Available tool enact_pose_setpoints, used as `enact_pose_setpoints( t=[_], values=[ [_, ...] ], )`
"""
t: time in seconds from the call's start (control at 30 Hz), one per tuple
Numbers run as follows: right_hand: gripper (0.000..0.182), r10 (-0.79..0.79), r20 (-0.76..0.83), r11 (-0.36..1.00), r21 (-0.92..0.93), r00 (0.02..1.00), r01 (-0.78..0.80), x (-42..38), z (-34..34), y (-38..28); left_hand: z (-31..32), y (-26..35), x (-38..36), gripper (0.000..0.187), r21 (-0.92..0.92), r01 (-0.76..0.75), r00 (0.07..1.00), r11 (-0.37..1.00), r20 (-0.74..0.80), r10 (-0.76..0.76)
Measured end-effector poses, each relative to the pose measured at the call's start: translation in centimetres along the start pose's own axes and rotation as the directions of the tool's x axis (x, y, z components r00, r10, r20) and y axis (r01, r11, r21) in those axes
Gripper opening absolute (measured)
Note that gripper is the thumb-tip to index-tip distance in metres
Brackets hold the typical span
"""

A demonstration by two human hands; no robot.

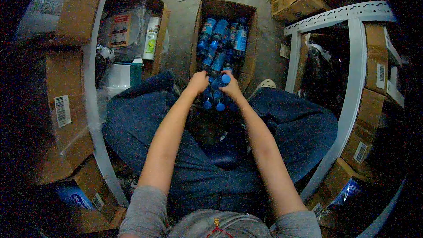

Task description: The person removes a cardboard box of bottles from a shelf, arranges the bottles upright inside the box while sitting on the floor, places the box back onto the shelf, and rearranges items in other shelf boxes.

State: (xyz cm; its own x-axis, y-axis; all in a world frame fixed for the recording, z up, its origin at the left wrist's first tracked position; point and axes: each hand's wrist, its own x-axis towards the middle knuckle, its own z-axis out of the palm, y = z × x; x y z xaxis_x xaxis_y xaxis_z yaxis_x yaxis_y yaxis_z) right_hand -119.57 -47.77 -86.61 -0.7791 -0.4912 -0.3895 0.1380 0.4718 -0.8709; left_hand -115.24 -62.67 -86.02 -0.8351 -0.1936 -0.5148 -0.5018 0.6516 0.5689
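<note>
Blue-capped and slanting, held among the other bottles (218, 61) at the near end of the open cardboard box (252, 39) on the floor (179, 22). Pinching this one bottle (221, 81) near its cap with the right hand (232, 87), from either side. Reaching in along the box's left wall with the left hand (199, 82), curled over; cannot tell whether gripping or merely touching something there. Seemingly busy with handling a single bottle, without a clear sign of setting in or drawing out. For the next move, probably best to keep the right-hand pinch firm, mind the tightly packed neighbours, and avoid knocking the two blue caps (220, 106) just below the hands.
</note>
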Motion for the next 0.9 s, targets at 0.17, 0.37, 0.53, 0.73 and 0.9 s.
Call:
enact_pose_setpoints(
  t=[0.17, 0.37, 0.53, 0.73, 0.9],
  values=[
    [0.058, -0.204, 0.135, 0.964, -0.144, 0.970, 0.223, 0.0, -0.1, 1.2, 0.3, -0.2, 0.1, 0.023, 0.042, -0.011, 0.999, 0.999, 0.034, 0.009],
    [0.062, -0.160, 0.272, 0.929, -0.284, 0.949, 0.238, -0.2, 0.4, 4.0, 0.2, -0.3, 0.1, 0.025, 0.082, 0.029, 0.993, 0.996, 0.108, -0.038],
    [0.063, -0.046, 0.364, 0.926, -0.333, 0.930, 0.176, -1.0, -0.7, 2.0, 0.5, -0.2, 0.2, 0.031, 0.089, -0.030, 0.999, 0.996, 0.040, 0.027],
    [0.055, -0.048, 0.249, 0.929, -0.344, 0.967, 0.135, 1.5, -1.4, 3.5, -0.7, 2.6, -1.1, 0.039, 0.128, -0.259, 0.961, 0.957, 0.129, 0.243],
    [0.040, 0.210, -0.230, 0.905, -0.323, 0.950, -0.278, 3.8, -1.7, 2.0, 0.9, 3.9, -1.0, 0.043, 0.284, -0.444, 0.895, 0.850, 0.196, 0.402]
  ],
)
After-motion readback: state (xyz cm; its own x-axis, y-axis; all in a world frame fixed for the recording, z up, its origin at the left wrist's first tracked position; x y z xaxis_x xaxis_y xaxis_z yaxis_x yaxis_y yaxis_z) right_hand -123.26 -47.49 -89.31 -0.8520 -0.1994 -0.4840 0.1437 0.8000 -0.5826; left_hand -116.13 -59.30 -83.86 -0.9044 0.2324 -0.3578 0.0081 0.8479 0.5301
